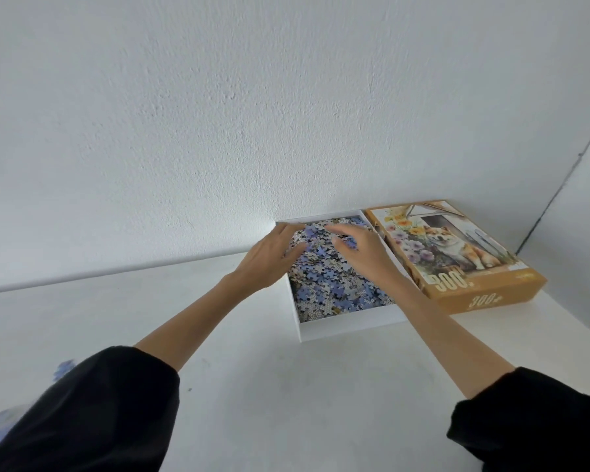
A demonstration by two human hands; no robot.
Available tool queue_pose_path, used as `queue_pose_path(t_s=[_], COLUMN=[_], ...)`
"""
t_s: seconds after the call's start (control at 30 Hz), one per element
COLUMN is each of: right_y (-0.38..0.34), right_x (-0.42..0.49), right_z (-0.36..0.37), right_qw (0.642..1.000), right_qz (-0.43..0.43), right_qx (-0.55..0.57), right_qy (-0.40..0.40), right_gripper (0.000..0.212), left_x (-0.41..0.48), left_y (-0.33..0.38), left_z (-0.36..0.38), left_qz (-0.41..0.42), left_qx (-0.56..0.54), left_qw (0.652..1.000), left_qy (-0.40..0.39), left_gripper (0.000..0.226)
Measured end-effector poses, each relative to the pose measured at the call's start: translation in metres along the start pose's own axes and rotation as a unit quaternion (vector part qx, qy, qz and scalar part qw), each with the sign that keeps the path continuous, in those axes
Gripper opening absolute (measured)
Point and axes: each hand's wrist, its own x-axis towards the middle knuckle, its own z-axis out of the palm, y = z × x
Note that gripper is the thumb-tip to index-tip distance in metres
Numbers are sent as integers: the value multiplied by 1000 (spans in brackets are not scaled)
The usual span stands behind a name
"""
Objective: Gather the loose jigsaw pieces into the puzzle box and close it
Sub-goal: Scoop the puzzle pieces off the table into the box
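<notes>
Puzzle box (348,327) first: its white bottom tray sits open on a white table (252,386), pushed back against a rough white wall (252,114), to the right of the middle as I look at it. Just beside it on the right, edge against edge, lies the orange lid (457,247), picture side up, showing a ginger-and-white dog among yellow and purple flowers and the number 300 on its front and its side. It fills the corner where a second wall meets the first. Two arms in black sleeves (92,413) reach forward from below, bare from the forearm on. The tray is heaped with jigsaw pieces (334,284), a jumble of blue backs and pale patterned faces. The left hand (273,257) hovers at the tray's far left corner, fingers stretched out loosely over the heap, holding nothing that I can see. The right hand (365,253) is above the middle of the tray, fingers spread and pointing left, somewhat blurred, also without a grip on anything. Down at the near left edge of the table a few loose blue pieces (63,367) lie blurred, partly hidden by the left sleeve.
</notes>
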Motion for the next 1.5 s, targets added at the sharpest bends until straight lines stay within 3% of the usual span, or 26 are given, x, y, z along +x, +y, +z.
queue_pose_path(t_s=[0.4,0.67,0.93,1.17,1.37,1.5], right_y=[-105,-190,-230,-221,-238,-248], right_x=[-17,-42,-64,-77,-80,-79], right_z=[68,161,237,275,290,307], right_qw=[998,991,982,958,945,936], right_qz=[-39,-63,-77,-14,-26,-66], right_qx=[34,60,52,-63,-45,-61], right_qy=[-29,-103,-165,-278,-323,-340], right_gripper=[28,30,31,49,54,54], left_x=[-114,-227,-334,-422,-448,-430], left_y=[-49,-92,-124,-167,-178,-170], left_z=[-71,-135,-169,-172,-152,-148], left_qz=[-18,-51,-63,-148,-164,-121], left_qx=[14,35,34,42,111,39], left_qw=[998,996,996,988,978,989], left_qy=[59,68,44,-25,-63,-76], left_gripper=[39,31,27,78,94,90])
